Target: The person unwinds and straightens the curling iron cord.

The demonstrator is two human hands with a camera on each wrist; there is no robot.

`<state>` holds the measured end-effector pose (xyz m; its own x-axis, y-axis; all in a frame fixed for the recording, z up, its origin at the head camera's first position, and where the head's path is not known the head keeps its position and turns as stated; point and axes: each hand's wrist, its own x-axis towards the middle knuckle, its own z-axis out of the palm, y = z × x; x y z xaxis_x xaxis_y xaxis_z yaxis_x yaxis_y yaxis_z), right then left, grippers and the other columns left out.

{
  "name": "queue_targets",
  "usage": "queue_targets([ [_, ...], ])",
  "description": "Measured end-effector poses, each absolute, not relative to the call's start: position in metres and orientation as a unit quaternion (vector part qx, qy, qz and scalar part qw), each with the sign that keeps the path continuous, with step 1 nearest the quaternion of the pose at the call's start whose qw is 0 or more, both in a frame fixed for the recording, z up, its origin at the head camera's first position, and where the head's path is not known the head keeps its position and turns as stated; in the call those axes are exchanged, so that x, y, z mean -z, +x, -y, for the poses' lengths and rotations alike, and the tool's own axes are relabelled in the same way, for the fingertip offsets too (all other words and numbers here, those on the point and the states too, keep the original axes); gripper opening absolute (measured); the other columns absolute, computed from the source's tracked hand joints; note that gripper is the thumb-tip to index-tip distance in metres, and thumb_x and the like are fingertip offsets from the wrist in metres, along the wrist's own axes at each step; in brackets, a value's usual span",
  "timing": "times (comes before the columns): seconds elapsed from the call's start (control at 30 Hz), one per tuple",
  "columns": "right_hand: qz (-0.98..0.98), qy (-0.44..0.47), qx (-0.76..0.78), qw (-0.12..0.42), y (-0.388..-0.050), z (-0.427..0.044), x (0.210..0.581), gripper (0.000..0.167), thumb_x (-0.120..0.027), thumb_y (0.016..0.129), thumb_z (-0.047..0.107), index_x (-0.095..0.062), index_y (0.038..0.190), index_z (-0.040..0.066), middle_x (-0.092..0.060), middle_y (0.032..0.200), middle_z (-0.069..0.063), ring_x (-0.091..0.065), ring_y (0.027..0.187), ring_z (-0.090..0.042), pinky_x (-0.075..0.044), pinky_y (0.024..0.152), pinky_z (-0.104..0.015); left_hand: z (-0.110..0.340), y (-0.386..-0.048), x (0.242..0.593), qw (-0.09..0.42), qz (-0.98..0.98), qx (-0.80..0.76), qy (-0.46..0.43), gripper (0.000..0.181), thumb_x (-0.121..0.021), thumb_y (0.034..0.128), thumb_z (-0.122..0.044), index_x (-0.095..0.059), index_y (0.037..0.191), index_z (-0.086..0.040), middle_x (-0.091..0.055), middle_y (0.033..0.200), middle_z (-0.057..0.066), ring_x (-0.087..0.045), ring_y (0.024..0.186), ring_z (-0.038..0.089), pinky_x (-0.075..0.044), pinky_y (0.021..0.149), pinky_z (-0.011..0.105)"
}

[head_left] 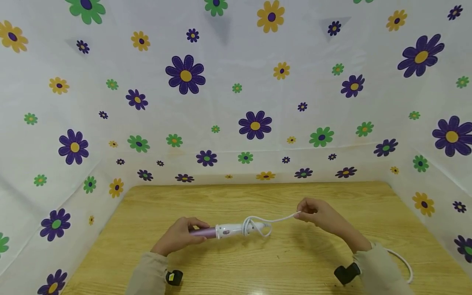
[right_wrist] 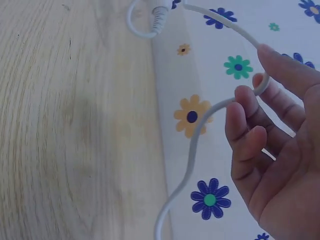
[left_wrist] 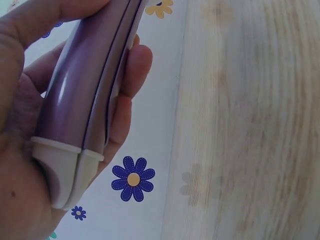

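Observation:
A hair straightener (head_left: 230,230) with a purple barrel end and a white handle is held above the table. My left hand (head_left: 183,234) grips its purple part (left_wrist: 82,85), fingers curled round it in the left wrist view. White cord (head_left: 280,220) loops round the handle near its cord end. My right hand (head_left: 320,215) pinches that cord between thumb and fingers, to the right of the handle. In the right wrist view the cord (right_wrist: 192,145) passes through the fingers (right_wrist: 245,102) and hangs down past them.
A wooden table (head_left: 258,266) lies under both hands. Flower-printed white sheeting (head_left: 221,102) walls it at the back and sides. More cord (head_left: 405,264) curves on the table by the right sleeve. Black wrist cameras (head_left: 346,273) sit on both wrists.

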<state>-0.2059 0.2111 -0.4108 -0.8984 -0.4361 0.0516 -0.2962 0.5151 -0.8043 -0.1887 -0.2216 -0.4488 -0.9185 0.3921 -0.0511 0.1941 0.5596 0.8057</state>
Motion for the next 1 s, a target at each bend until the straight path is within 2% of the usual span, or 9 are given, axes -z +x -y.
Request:
queue_targets([
  [0.23, -0.842, -0.276, 0.447, 0.121, -0.186, -0.224, 0.404, 0.013, -0.063, 0.093, 0.023, -0.059, 0.093, 0.011, -0.055, 0.078, 0.002, -0.047, 0.065, -0.005, -0.039, 0.05, -0.023, 0.222, -0.188, 0.446, 0.101, -0.884, -0.429, 0.153, 0.036, -0.078, 0.0782, -0.017, -0.071, 0.112, -0.009, -0.068, 0.109, 0.013, -0.061, 0.085, 0.018, -0.051, 0.072, 0.029],
  [0.47, -0.844, -0.298, 0.424, 0.142, -0.173, -0.229, 0.41, 0.016, -0.066, 0.091, 0.026, -0.058, 0.09, 0.013, -0.058, 0.08, 0.006, -0.051, 0.068, -0.004, -0.042, 0.057, -0.025, 0.228, -0.189, 0.444, 0.086, -0.891, -0.421, 0.147, 0.036, -0.078, 0.0797, -0.023, -0.071, 0.113, -0.01, -0.068, 0.111, 0.012, -0.059, 0.082, 0.017, -0.05, 0.07, 0.028],
  [0.67, -0.89, -0.258, 0.358, 0.116, -0.18, -0.229, 0.424, 0.021, -0.071, 0.086, 0.033, -0.058, 0.086, 0.017, -0.057, 0.076, 0.007, -0.045, 0.059, -0.001, -0.039, 0.053, -0.021, 0.231, -0.189, 0.44, 0.084, -0.891, -0.427, 0.134, 0.036, -0.078, 0.0796, -0.024, -0.071, 0.112, -0.011, -0.068, 0.109, 0.012, -0.059, 0.083, 0.018, -0.049, 0.072, 0.03],
  [1.0, -0.916, -0.227, 0.321, 0.073, -0.201, -0.233, 0.453, 0.017, -0.073, 0.084, 0.027, -0.06, 0.085, 0.016, -0.058, 0.077, 0.008, -0.045, 0.061, -0.001, -0.038, 0.056, -0.021, 0.232, -0.188, 0.44, 0.096, -0.876, -0.451, 0.143, 0.04, -0.078, 0.0803, -0.027, -0.07, 0.115, -0.008, -0.067, 0.113, 0.015, -0.059, 0.084, 0.019, -0.05, 0.072, 0.03],
])
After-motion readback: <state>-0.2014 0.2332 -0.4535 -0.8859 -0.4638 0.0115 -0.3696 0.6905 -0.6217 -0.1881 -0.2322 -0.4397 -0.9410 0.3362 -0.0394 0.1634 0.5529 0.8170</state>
